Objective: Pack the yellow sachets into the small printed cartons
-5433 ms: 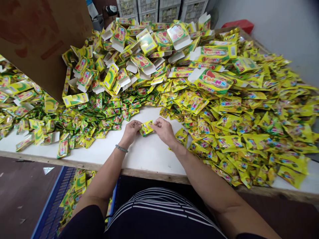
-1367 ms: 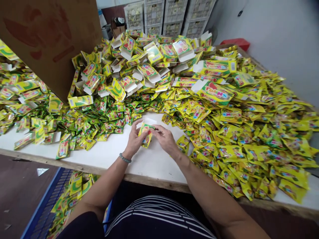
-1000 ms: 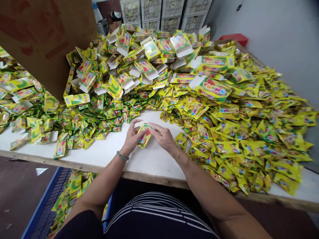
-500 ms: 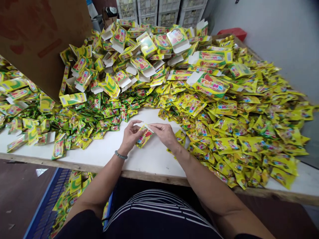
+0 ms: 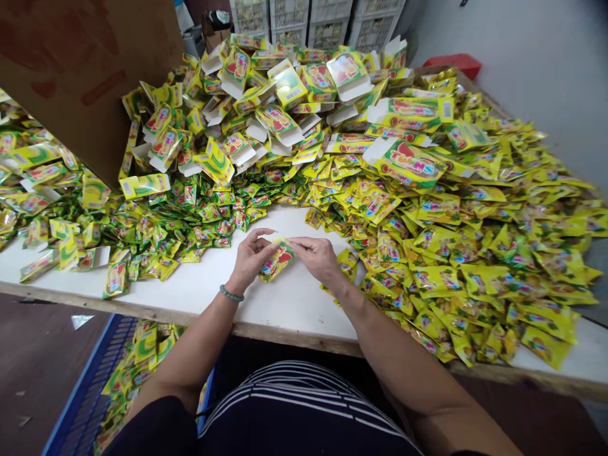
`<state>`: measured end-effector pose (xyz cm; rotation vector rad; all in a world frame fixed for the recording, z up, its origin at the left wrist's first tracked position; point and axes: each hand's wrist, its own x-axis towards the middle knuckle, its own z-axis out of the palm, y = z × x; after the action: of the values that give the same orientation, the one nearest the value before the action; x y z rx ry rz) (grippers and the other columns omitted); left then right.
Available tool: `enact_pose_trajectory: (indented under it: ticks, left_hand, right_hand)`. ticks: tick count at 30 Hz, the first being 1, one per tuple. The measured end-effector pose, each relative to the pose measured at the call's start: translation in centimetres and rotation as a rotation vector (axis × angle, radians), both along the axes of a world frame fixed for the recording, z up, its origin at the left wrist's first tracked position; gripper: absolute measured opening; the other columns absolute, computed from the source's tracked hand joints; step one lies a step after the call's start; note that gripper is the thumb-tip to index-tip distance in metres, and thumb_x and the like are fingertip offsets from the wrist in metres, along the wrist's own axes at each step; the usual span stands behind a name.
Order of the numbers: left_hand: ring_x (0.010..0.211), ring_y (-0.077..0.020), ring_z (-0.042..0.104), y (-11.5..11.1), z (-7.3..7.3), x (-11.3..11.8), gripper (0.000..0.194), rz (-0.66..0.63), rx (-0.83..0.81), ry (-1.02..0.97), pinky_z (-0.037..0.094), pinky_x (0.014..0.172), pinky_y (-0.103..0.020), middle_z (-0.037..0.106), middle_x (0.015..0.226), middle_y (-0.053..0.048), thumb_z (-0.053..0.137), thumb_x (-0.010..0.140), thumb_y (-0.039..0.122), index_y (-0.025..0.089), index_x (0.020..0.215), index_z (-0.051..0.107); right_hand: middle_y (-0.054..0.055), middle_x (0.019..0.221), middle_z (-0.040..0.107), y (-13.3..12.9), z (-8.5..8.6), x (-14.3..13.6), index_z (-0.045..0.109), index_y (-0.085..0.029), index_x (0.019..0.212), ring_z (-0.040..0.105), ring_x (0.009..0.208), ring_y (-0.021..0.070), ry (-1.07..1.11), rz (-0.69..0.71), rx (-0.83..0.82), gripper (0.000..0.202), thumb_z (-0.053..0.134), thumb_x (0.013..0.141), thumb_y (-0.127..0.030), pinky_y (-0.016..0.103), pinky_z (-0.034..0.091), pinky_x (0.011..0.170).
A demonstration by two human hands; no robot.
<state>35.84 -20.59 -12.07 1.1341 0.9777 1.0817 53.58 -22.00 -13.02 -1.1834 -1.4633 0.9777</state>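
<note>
While a brown carton point(image 5: 90, 82) stands at the far left and a blue crate point(image 5: 76, 402) full of packs sits below the table edge, the left forearm slants forward and inward over the white tabletop point(image 5: 285, 310), a beaded bracelet point(image 5: 231, 294) round its wrist. The left hand point(image 5: 249, 258) is half curled, its thumb laid over the near face of a small box point(image 5: 276, 263), its index finger arched above; the fingers behind the box are hidden. Gripped between both hands, the small box is tilted, raised over the bare stretch of table just in front of the green packets point(image 5: 204, 212). The right hand point(image 5: 316, 256), back upward, pinches thumb and fingertips together at the box's upper right end; its lower fingers cannot be made out. The right forearm runs from the lower right, angled inward, beside the heap of yellow packets point(image 5: 441, 272).
</note>
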Motion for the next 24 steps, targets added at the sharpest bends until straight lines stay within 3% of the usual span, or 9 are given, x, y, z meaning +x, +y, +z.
enact_pose_trajectory:
  ticks: [5, 8, 14, 18, 21, 24]
  left_hand:
    - [0.053, -0.0087, 0.056, 0.0, 0.1, 0.0, 0.048, 0.048, -0.024, -0.057, 0.040, 0.052, -0.020, 0.063, 0.063, 0.004, 0.083, 0.069, 0.043, 0.018, 0.104, 0.061]
    - [0.049, -0.0071, 0.051, 0.1, 0.3, -0.1, 0.048, 0.037, -0.025, -0.065, 0.036, 0.049, -0.019, 0.058, 0.058, 0.006, 0.083, 0.070, 0.043, 0.018, 0.104, 0.061]
    - [0.048, -0.0078, 0.053, 0.2, 0.7, -0.1, 0.059, -0.052, -0.046, -0.079, 0.037, 0.048, -0.019, 0.062, 0.061, 0.006, 0.085, 0.067, 0.042, 0.019, 0.112, 0.054]
    - [0.047, -0.0079, 0.052, 0.2, 0.6, 0.2, 0.062, -0.016, -0.060, -0.047, 0.038, 0.049, -0.020, 0.063, 0.062, 0.006, 0.085, 0.066, 0.045, 0.020, 0.113, 0.054]
    - [0.047, -0.0091, 0.051, -0.1, 1.3, -0.5, 0.062, 0.007, -0.046, 0.072, 0.038, 0.050, -0.021, 0.061, 0.059, 0.006, 0.083, 0.066, 0.051, 0.021, 0.112, 0.055]
    - [0.053, -0.0137, 0.057, -1.2, 3.9, -4.8, 0.059, -0.042, 0.010, 0.462, 0.039, 0.051, -0.024, 0.067, 0.066, 0.002, 0.077, 0.068, 0.058, 0.022, 0.111, 0.060]
  right_hand:
    - [0.007, 0.104, 0.077, -1.3, 0.1, -1.1, 0.074, -0.021, 0.118, 0.069, 0.091, 0.0207, -0.080, -0.014, 0.167, 0.033, 0.053, 0.094, -0.030, 0.035, 0.055, 0.085]
    - [0.008, 0.105, 0.077, -1.5, 0.0, -1.8, 0.073, -0.022, 0.119, 0.068, 0.094, 0.0221, -0.174, -0.032, 0.287, 0.032, 0.054, 0.095, -0.033, 0.038, 0.053, 0.089]
    - [0.009, 0.112, 0.074, -1.1, 0.1, -2.0, 0.066, -0.022, 0.130, 0.066, 0.104, 0.0225, -0.213, -0.074, 0.257, 0.039, 0.053, 0.098, -0.037, 0.036, 0.053, 0.094]
    - [0.008, 0.121, 0.072, -1.0, 0.4, -2.9, 0.061, -0.023, 0.137, 0.064, 0.113, 0.0223, -0.282, -0.025, 0.240, 0.040, 0.051, 0.099, -0.034, 0.037, 0.051, 0.101]
    - [0.009, 0.125, 0.070, -1.2, 0.7, -3.1, 0.059, -0.022, 0.139, 0.063, 0.116, 0.0215, -0.372, 0.028, 0.199, 0.042, 0.047, 0.101, -0.035, 0.035, 0.050, 0.102]
    - [0.015, 0.136, 0.063, -2.6, 0.9, -1.3, 0.056, -0.015, 0.141, 0.057, 0.128, 0.0261, -0.588, 0.046, 0.133, 0.051, 0.043, 0.102, -0.046, 0.041, 0.044, 0.110]
